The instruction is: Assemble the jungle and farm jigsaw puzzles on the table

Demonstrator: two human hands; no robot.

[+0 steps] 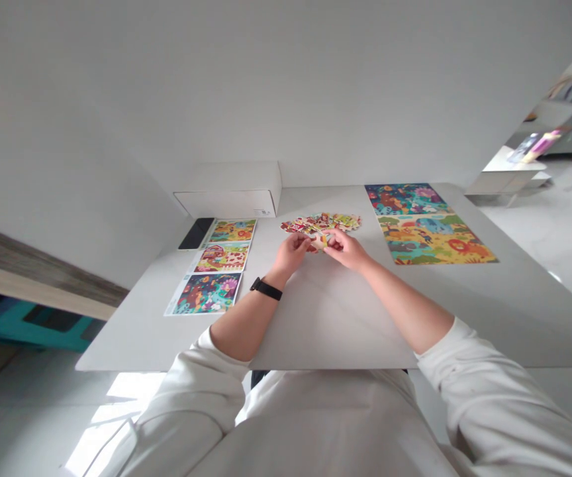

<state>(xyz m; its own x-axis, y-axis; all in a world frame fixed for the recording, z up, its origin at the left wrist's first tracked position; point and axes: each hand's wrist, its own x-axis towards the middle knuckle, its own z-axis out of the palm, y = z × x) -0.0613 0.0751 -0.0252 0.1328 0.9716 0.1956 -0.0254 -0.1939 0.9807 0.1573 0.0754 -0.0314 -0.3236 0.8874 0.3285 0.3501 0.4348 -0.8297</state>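
A heap of loose colourful puzzle pieces (333, 221) lies in the middle of the white table (326, 311). My left hand (293, 249), with a black band on the wrist, is pinched on a puzzle piece at the heap's near edge. My right hand (344, 248) is closed on a piece too, and the two hands meet over a small piece (321, 242) between them. Right of the heap lie two finished puzzles, one dark blue (405, 197) and one yellow (429, 240).
A sheet with three picture cards (215, 266) lies on the left of the table, beside a dark phone (196, 233). A white box (231, 190) stands at the back against the wall. A low white shelf (509, 173) is off to the right.
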